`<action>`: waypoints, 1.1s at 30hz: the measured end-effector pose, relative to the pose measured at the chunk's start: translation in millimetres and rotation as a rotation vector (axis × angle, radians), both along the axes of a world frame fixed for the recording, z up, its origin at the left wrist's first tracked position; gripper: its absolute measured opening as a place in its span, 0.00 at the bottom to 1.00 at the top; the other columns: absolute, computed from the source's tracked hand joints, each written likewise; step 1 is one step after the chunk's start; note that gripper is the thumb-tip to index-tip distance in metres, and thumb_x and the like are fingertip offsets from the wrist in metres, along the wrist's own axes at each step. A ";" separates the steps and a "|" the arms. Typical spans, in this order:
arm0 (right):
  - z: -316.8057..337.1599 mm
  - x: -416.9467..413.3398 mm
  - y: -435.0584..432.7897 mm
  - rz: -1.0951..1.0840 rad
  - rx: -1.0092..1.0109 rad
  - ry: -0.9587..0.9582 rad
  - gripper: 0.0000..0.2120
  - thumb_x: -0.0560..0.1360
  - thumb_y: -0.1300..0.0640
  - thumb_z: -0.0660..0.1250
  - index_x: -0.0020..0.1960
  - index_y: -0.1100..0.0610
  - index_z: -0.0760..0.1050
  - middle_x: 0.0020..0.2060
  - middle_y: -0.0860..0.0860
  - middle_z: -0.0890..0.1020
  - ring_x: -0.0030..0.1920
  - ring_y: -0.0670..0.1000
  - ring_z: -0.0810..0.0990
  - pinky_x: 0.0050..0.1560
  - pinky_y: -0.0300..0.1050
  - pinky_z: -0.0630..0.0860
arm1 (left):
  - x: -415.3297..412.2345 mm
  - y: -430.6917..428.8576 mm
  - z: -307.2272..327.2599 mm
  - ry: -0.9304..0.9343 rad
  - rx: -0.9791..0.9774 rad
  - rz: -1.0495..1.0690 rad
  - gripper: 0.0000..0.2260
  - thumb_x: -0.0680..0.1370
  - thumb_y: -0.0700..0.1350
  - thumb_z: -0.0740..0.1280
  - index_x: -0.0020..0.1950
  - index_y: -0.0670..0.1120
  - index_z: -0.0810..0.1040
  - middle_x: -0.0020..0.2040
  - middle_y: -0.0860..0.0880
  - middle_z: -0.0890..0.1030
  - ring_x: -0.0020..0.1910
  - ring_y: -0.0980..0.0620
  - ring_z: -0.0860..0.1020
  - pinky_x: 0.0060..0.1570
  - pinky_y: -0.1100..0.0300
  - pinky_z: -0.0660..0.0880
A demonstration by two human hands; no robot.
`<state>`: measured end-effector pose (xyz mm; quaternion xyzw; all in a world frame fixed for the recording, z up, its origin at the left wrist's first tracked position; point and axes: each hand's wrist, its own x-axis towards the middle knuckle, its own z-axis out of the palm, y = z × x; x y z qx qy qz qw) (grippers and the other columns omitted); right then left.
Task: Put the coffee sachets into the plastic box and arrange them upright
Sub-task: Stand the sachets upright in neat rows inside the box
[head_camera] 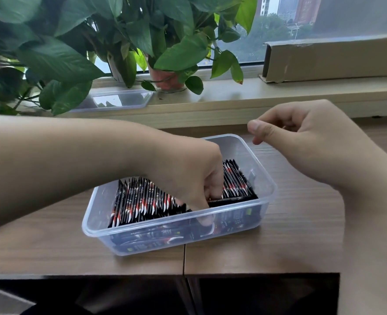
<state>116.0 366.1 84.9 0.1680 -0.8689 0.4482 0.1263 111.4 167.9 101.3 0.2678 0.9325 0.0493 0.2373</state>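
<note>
Presently the left hand [188,173] has its grip buried, fingers curled, among upright black-and-red coffee sachets [142,201] flanking it in the clear plastic box [235,148]; hold unclear. Right hand [301,137] empty, loosely curled. Risk: withdrawal could topple neighbours.

2 hands [188,176] [306,142], 1 box [233,146], approx. 30 sachets [142,201]

Box [240,146] sits mid-desk [278,246], sachets [142,201] in it standing on edge in a row running left-near to right-far, more between the row and the near wall. Left hand [194,178] reaches in from the left, fingers down in the row; right hand [301,137] is over the desk, right of and behind the box. Sill [233,92] runs behind the desk: plants [97,42] at left, lid [119,100] in front of them, carton [333,57] at right.
</note>
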 end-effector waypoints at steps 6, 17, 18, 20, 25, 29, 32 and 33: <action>-4.3 -4.1 -4.8 0.029 0.024 0.006 0.11 0.76 0.48 0.70 0.39 0.52 0.83 0.21 0.38 0.76 0.23 0.40 0.71 0.24 0.27 0.63 | -8.5 0.5 17.4 -0.265 -0.039 -0.033 0.11 0.76 0.51 0.73 0.55 0.48 0.85 0.38 0.56 0.87 0.37 0.59 0.85 0.44 0.65 0.81; -14.0 -13.1 -13.8 0.004 0.078 0.047 0.11 0.75 0.47 0.70 0.36 0.49 0.81 0.25 0.36 0.77 0.27 0.39 0.73 0.28 0.28 0.65 | -4.7 10.1 -7.8 -0.092 0.050 -0.153 0.09 0.67 0.50 0.80 0.43 0.49 0.85 0.37 0.51 0.86 0.32 0.50 0.82 0.35 0.60 0.79; -14.9 -13.1 -15.2 0.003 0.085 0.051 0.11 0.75 0.47 0.70 0.36 0.49 0.81 0.25 0.37 0.77 0.27 0.39 0.73 0.28 0.29 0.66 | -4.4 9.5 -5.9 -0.103 0.063 -0.145 0.08 0.69 0.50 0.79 0.43 0.49 0.86 0.36 0.51 0.86 0.32 0.52 0.83 0.36 0.60 0.80; -15.9 -12.7 -17.2 0.005 0.095 0.058 0.11 0.75 0.47 0.70 0.36 0.49 0.81 0.26 0.37 0.78 0.28 0.38 0.73 0.29 0.28 0.66 | -3.2 6.2 -1.2 -0.151 0.091 -0.108 0.05 0.74 0.47 0.76 0.44 0.47 0.86 0.35 0.51 0.86 0.32 0.55 0.84 0.38 0.64 0.81; -15.9 -11.7 -19.4 -0.005 0.120 0.064 0.10 0.75 0.47 0.70 0.37 0.49 0.81 0.27 0.43 0.79 0.29 0.38 0.74 0.30 0.28 0.67 | -2.2 -5.9 -3.3 -0.225 0.090 -0.074 0.06 0.78 0.39 0.71 0.49 0.47 0.87 0.39 0.50 0.88 0.38 0.56 0.86 0.48 0.60 0.83; -15.9 -11.0 -21.0 -0.022 0.149 0.054 0.10 0.75 0.46 0.69 0.38 0.49 0.82 0.28 0.43 0.79 0.29 0.38 0.74 0.29 0.29 0.65 | 0.1 -11.9 -1.5 -0.146 0.062 -0.087 0.06 0.78 0.43 0.69 0.50 0.50 0.87 0.37 0.51 0.87 0.30 0.58 0.83 0.39 0.63 0.82; -15.1 -9.9 -20.9 -0.011 0.156 0.063 0.10 0.76 0.47 0.69 0.38 0.49 0.82 0.29 0.43 0.80 0.29 0.37 0.74 0.29 0.29 0.65 | 5.2 -23.9 18.6 0.002 0.139 -0.064 0.05 0.78 0.47 0.70 0.48 0.54 0.85 0.35 0.53 0.85 0.28 0.57 0.82 0.35 0.64 0.79; -14.5 -9.8 -20.4 -0.005 0.148 0.068 0.10 0.76 0.47 0.69 0.38 0.49 0.82 0.28 0.43 0.80 0.29 0.37 0.74 0.29 0.28 0.66 | 7.3 -31.3 26.4 0.066 0.174 -0.032 0.05 0.77 0.48 0.69 0.47 0.55 0.85 0.34 0.54 0.85 0.28 0.56 0.82 0.35 0.62 0.80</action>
